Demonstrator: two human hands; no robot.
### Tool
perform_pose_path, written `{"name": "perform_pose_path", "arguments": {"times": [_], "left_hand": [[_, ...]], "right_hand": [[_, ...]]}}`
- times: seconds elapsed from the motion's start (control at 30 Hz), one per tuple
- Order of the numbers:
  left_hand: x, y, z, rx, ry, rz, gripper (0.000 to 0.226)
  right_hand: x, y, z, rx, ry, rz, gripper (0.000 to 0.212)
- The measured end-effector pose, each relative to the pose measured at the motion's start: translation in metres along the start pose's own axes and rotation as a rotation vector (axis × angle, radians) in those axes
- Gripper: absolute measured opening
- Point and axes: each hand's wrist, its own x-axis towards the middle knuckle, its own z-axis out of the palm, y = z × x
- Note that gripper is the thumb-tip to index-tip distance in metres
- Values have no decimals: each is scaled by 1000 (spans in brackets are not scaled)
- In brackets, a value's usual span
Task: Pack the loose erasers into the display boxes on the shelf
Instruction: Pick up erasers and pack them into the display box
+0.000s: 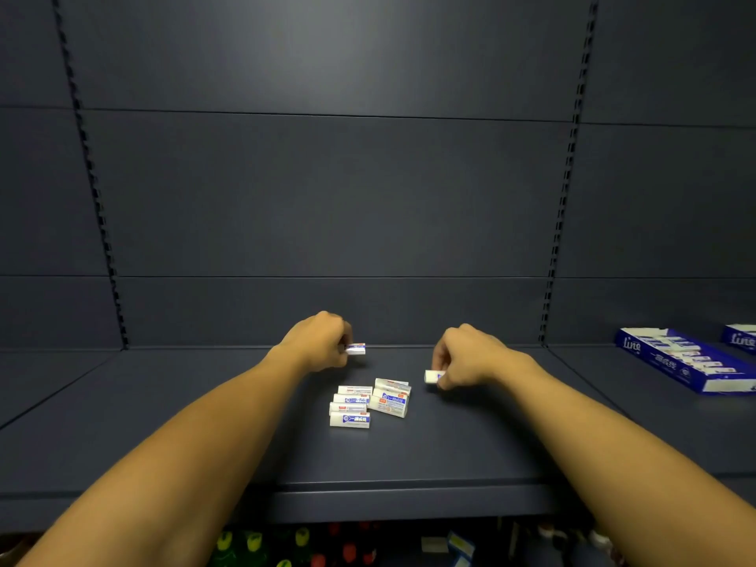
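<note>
Pinching one eraser (356, 348) in left fingers (343, 346), another eraser (431, 376) in right fingers (444, 376).

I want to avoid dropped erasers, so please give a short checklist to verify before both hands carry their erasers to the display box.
1. Left hand pinches an eraser: ok.
2. Right hand holds an eraser in its fingers: ok.
3. Open display box within view on the shelf, far right: ok.
4. Free slots in that box: cannot tell; it looks mostly filled.
5. Second box has room: cannot tell; cut off by the frame.
6. Loose pile lies apart from both hands: ok.
</note>
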Motion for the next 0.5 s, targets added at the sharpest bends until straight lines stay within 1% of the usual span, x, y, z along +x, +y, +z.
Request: {"name": "perform_pose_path", "arguments": {"times": [0.1,0.23,0.37,0.5], "left_hand": [[3,9,-11,-21,37,46,21],[8,31,-18,-20,87,124,21],[14,54,-18,6,117,216,24],[21,75,-13,9,137,277,24]], "right_hand": [[-4,4,-7,-33,105,-20,17],[-11,10,-11,-56,216,19,18],[-20,20,-12,-75,278,38,19],[-34,35,-9,-111,297,58,20]]}}
